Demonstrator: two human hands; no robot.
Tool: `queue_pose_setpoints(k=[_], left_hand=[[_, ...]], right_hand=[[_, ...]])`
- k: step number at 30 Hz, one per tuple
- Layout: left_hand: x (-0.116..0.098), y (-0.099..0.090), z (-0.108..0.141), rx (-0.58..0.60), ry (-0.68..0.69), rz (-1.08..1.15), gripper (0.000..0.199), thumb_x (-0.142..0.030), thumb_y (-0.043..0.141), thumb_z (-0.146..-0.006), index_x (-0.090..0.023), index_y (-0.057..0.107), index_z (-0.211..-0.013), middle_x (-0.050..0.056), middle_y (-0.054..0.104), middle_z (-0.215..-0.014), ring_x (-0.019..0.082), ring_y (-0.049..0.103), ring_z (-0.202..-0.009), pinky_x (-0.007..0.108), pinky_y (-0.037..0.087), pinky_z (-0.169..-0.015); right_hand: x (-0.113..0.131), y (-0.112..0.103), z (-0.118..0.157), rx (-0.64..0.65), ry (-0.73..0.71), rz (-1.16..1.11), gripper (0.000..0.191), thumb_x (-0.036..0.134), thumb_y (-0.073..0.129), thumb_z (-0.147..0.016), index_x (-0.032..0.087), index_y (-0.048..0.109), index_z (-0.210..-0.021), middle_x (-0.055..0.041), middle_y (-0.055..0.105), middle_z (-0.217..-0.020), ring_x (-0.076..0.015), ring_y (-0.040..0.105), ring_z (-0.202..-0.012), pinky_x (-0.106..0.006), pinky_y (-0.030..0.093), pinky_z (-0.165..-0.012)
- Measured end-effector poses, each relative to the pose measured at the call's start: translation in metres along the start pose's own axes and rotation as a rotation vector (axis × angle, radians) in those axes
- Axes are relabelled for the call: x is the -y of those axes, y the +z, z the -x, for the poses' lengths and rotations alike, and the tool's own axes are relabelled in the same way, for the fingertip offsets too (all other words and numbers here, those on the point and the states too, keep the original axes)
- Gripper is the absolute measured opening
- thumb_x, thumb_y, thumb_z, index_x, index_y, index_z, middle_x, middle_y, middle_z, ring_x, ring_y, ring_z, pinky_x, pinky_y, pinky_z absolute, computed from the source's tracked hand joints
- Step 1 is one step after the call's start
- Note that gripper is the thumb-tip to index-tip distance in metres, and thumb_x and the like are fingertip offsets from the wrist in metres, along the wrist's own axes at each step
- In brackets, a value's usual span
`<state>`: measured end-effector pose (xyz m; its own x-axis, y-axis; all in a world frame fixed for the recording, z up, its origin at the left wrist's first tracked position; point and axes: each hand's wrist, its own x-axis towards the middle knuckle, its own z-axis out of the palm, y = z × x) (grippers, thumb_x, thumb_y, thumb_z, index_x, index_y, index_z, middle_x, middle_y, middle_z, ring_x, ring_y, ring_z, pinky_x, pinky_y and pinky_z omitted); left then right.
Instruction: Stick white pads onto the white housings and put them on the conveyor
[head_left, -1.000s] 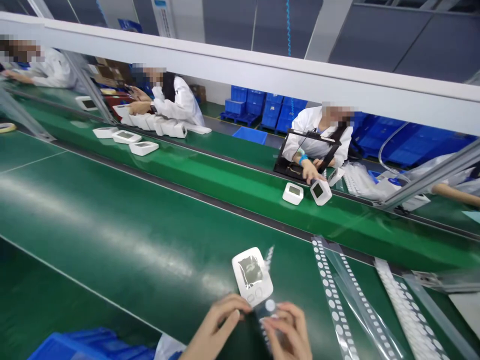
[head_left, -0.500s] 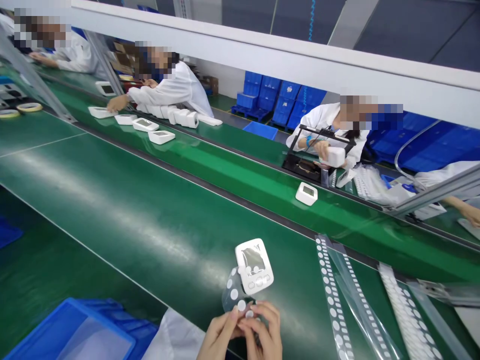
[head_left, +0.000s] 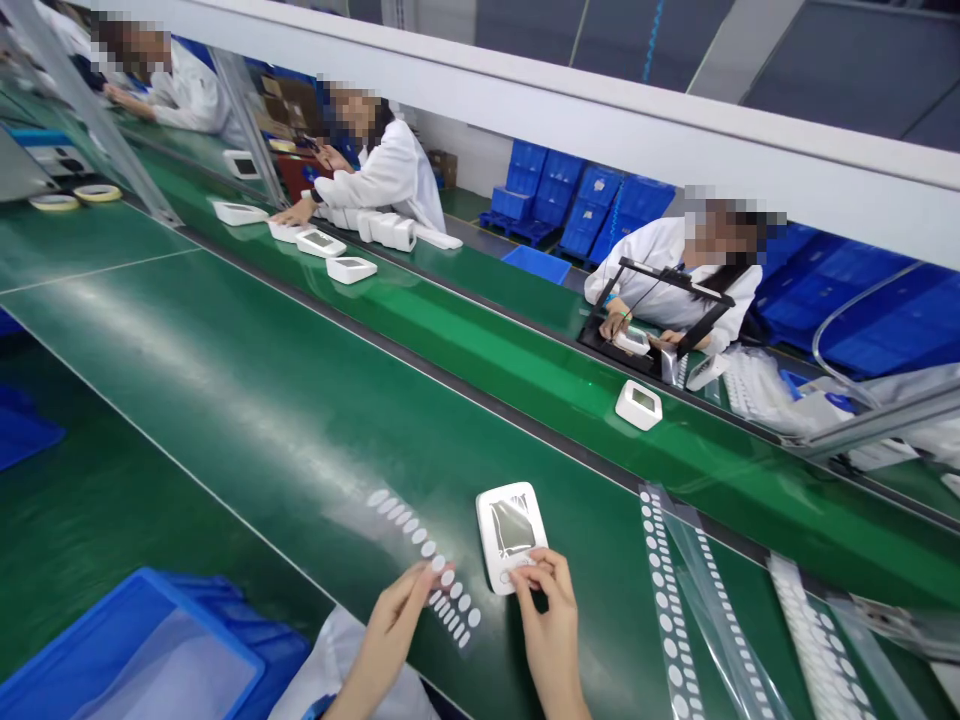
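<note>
My left hand [head_left: 409,600] pinches a clear strip of white oval and small bar-shaped stickers [head_left: 412,530] near its middle, above the green table. Just right of it, a white device with a grey screen [head_left: 512,530] lies face up, a glossy film over the screen. The fingers of my right hand [head_left: 544,590] are pressed together at the device's lower buttons; whatever they hold, if anything, is too small to make out.
More sticker strips [head_left: 667,610] lie at the right. Beyond the table edge runs a green conveyor [head_left: 465,345] with a white device [head_left: 638,405] on it. A blue bin [head_left: 142,640] stands lower left. People in white coats work opposite.
My hands have moved apart. The sticker strip has shifted left with my left hand and now stretches out flatter. My right hand has come up onto the device's button area.
</note>
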<state>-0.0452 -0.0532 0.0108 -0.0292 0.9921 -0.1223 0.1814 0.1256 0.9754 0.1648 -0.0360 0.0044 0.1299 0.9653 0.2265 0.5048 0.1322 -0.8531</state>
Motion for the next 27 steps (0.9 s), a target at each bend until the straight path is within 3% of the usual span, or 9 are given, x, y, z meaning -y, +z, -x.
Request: queue_pose_setpoints(k=[3, 6, 10, 17, 20, 25, 27], left_hand=[[0.006, 0.01, -0.01, 0.138, -0.031, 0.001, 0.049, -0.054, 0.043, -0.093, -0.017, 0.075, -0.1, 0.007, 0.074, -0.084, 0.026, 0.067, -0.083, 0.031, 0.053, -0.08], [0.001, 0.01, -0.013, 0.213, -0.018, 0.002, 0.043, -0.048, 0.044, -0.094, -0.018, 0.072, -0.108, 0.007, 0.074, -0.091, 0.025, 0.066, -0.088, 0.028, 0.05, -0.081], [-0.004, 0.01, -0.015, 0.203, -0.028, 0.001, 0.041, -0.046, 0.046, -0.094, -0.017, 0.072, -0.108, 0.008, 0.073, -0.097, 0.026, 0.065, -0.095, 0.028, 0.047, -0.088], [-0.001, 0.012, -0.015, 0.211, -0.075, 0.04, 0.045, -0.048, 0.045, -0.094, -0.015, 0.071, -0.112, 0.008, 0.073, -0.095, 0.025, 0.065, -0.088, 0.027, 0.05, -0.078], [-0.002, 0.012, -0.015, 0.203, -0.087, 0.079, 0.046, -0.05, 0.047, -0.092, -0.016, 0.071, -0.111, 0.008, 0.074, -0.1, 0.027, 0.065, -0.094, 0.028, 0.05, -0.082], [0.001, 0.018, -0.016, 0.213, -0.158, 0.235, 0.052, -0.058, 0.051, -0.087, -0.017, 0.071, -0.113, 0.01, 0.07, -0.114, 0.031, 0.063, -0.106, 0.035, 0.052, -0.09], [0.004, 0.023, -0.017, 0.198, -0.176, 0.297, 0.053, -0.059, 0.054, -0.085, -0.019, 0.07, -0.115, 0.01, 0.067, -0.121, 0.032, 0.058, -0.116, 0.039, 0.048, -0.098]], right_hand=[[-0.003, 0.004, 0.004, -0.004, -0.023, 0.021, 0.023, 0.032, 0.058, -0.089, 0.017, 0.068, -0.074, -0.0097, 0.054, -0.101, -0.0167, 0.06, -0.083, -0.024, 0.049, -0.07], [-0.003, 0.006, 0.006, -0.014, -0.023, 0.032, 0.022, 0.031, 0.057, -0.09, 0.017, 0.067, -0.076, -0.0096, 0.054, -0.103, -0.0167, 0.06, -0.084, -0.025, 0.049, -0.072], [-0.006, 0.008, 0.008, -0.011, -0.015, 0.039, 0.02, 0.029, 0.057, -0.091, 0.017, 0.067, -0.079, -0.0094, 0.051, -0.106, -0.0162, 0.058, -0.088, -0.025, 0.048, -0.075], [-0.006, 0.009, 0.009, 0.001, -0.014, 0.068, 0.02, 0.029, 0.055, -0.091, 0.018, 0.065, -0.078, -0.0092, 0.049, -0.107, -0.0185, 0.056, -0.092, -0.029, 0.046, -0.078], [-0.003, 0.01, 0.01, -0.032, 0.007, 0.078, 0.015, 0.031, 0.057, -0.09, 0.018, 0.061, -0.081, -0.0101, 0.048, -0.112, -0.0203, 0.055, -0.095, -0.03, 0.046, -0.077], [-0.005, 0.007, 0.01, -0.079, 0.106, -0.005, 0.017, 0.034, 0.058, -0.088, 0.018, 0.053, -0.09, -0.0111, 0.047, -0.117, -0.0154, 0.053, -0.077, -0.029, 0.046, -0.068], [-0.009, 0.004, 0.008, -0.131, 0.104, -0.011, 0.017, 0.035, 0.057, -0.089, 0.018, 0.053, -0.091, -0.0115, 0.048, -0.116, -0.0192, 0.054, -0.089, -0.032, 0.046, -0.076]])
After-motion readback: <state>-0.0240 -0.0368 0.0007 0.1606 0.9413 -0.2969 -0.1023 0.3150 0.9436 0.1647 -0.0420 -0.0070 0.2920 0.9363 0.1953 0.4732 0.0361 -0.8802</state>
